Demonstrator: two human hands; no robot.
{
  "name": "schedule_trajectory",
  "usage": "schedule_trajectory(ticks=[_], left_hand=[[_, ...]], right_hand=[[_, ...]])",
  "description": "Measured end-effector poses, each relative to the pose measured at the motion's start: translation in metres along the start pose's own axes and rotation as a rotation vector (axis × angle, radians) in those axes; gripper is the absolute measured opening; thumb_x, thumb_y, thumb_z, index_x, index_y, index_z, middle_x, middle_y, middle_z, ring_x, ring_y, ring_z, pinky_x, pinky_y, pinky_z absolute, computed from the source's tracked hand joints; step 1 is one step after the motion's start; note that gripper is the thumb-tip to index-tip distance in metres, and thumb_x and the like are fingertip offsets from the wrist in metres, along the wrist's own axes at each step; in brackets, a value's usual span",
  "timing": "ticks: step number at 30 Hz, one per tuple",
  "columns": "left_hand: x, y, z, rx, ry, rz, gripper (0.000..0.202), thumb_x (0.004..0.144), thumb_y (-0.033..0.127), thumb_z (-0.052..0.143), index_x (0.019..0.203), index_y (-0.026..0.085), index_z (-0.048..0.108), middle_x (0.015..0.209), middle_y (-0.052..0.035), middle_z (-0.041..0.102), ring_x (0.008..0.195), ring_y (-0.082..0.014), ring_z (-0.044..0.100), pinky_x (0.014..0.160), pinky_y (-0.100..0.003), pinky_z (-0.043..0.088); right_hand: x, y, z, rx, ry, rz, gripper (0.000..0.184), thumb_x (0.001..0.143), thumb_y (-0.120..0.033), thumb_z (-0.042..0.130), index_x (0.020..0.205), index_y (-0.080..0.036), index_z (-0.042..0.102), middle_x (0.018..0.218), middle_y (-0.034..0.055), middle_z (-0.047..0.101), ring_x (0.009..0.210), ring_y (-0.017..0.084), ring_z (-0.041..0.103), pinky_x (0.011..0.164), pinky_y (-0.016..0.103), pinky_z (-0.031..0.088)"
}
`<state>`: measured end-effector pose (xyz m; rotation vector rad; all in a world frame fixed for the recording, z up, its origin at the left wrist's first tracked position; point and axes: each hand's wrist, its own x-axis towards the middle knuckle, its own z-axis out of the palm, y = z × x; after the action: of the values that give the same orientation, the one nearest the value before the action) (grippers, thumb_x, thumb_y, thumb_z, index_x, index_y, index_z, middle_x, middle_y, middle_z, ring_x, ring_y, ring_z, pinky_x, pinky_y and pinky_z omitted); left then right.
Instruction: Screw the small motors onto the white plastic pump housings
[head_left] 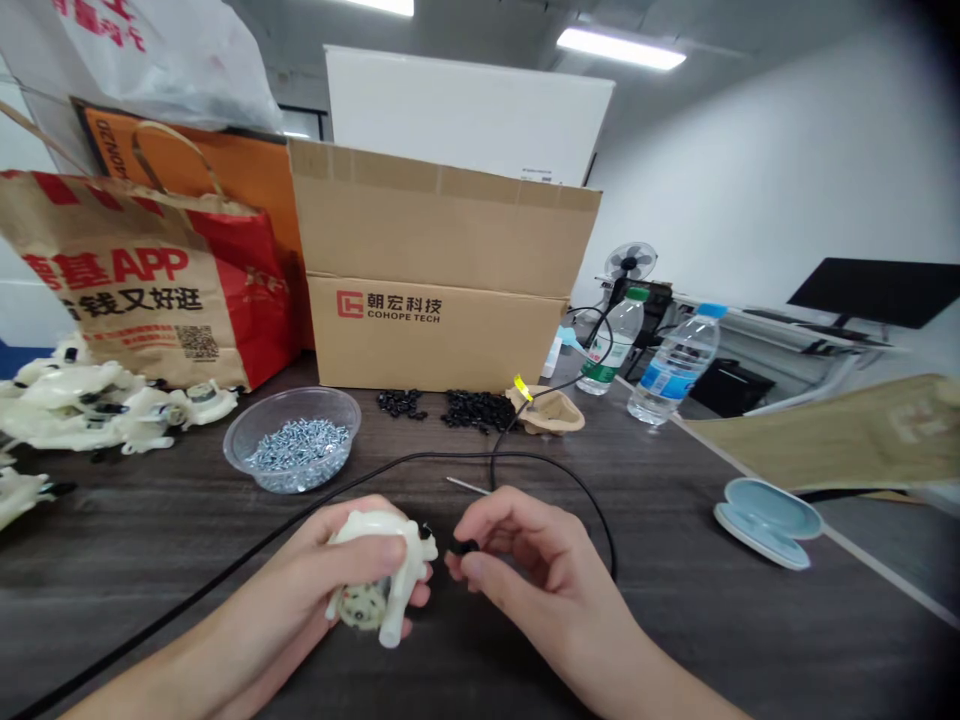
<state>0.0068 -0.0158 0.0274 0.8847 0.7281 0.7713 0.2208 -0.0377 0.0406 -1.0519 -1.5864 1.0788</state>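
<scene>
My left hand (322,570) grips a cream plastic housing (394,600), with a round speckled part (361,606) showing at its lower end. My right hand (525,570) pinches a small black part (465,546) between thumb and fingers, right beside the housing's upper edge. A black cable (187,600) runs over the dark wooden table (675,620), passing under my left wrist and looping behind both hands. A thin metal pin (466,486) lies just beyond my right fingers.
A clear bowl of screws (298,445) sits ahead left, beside heaps of small black parts (472,410). Further back stand a cardboard box (427,330) and paper bags (142,280). Cream housings (90,410) lie left; water bottles (675,365) and a pale blue case (769,522) lie right.
</scene>
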Motion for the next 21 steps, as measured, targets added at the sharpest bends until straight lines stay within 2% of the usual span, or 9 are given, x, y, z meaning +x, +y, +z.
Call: schedule_trajectory(ticks=[4,8,10,13,18,21], left_hand=[[-0.003,0.0,-0.002,-0.041,-0.073,-0.01,0.035,0.07,0.037,0.091,0.088,0.017,0.068,0.088,-0.0071,0.073,0.084,-0.0217,0.065,0.075,-0.035,0.058],[-0.003,-0.002,0.0,-0.035,-0.005,-0.016,0.04,0.073,0.04,0.089,0.101,0.019,0.069,0.086,-0.0048,0.072,0.077,-0.018,0.063,0.066,-0.027,0.054],[-0.003,-0.002,0.002,-0.038,0.029,-0.011,0.041,0.077,0.043,0.085,0.107,0.02,0.07,0.088,-0.0052,0.071,0.08,-0.0202,0.064,0.064,-0.028,0.054],[-0.002,-0.002,0.004,-0.009,0.01,-0.002,0.04,0.08,0.045,0.081,0.108,0.017,0.073,0.089,-0.0076,0.071,0.08,-0.0216,0.064,0.061,-0.029,0.055],[-0.004,-0.001,0.004,0.004,0.014,-0.045,0.045,0.073,0.041,0.085,0.108,0.015,0.074,0.085,-0.0102,0.074,0.074,-0.0218,0.063,0.057,-0.029,0.052],[-0.004,-0.001,0.004,0.01,0.033,-0.049,0.042,0.067,0.035,0.088,0.104,0.018,0.076,0.086,-0.0076,0.075,0.076,-0.0205,0.064,0.063,-0.029,0.052]], right_hand=[[0.002,0.003,0.0,0.012,-0.044,-0.018,0.009,0.088,-0.022,0.07,0.096,-0.022,0.074,0.091,0.0038,0.076,0.082,0.018,0.069,0.076,0.029,0.053],[0.002,0.008,-0.004,-0.024,-0.007,-0.128,0.012,0.087,-0.018,0.072,0.092,-0.025,0.079,0.088,0.002,0.074,0.079,0.017,0.067,0.07,0.028,0.051],[0.002,0.009,-0.004,-0.005,-0.01,-0.158,0.013,0.086,-0.016,0.072,0.089,-0.026,0.079,0.087,0.0012,0.074,0.078,0.017,0.067,0.069,0.028,0.051],[0.002,0.01,-0.002,-0.041,-0.005,-0.152,0.012,0.086,-0.015,0.072,0.09,-0.025,0.077,0.088,0.0011,0.075,0.079,0.018,0.069,0.072,0.03,0.053],[0.002,0.009,0.004,-0.152,-0.006,-0.214,0.014,0.087,-0.011,0.068,0.086,-0.023,0.075,0.082,-0.0001,0.074,0.074,0.016,0.068,0.069,0.029,0.052],[0.0,0.008,0.006,-0.226,0.005,-0.28,0.018,0.087,-0.007,0.065,0.085,-0.023,0.073,0.083,-0.0005,0.071,0.075,0.015,0.067,0.069,0.027,0.05]])
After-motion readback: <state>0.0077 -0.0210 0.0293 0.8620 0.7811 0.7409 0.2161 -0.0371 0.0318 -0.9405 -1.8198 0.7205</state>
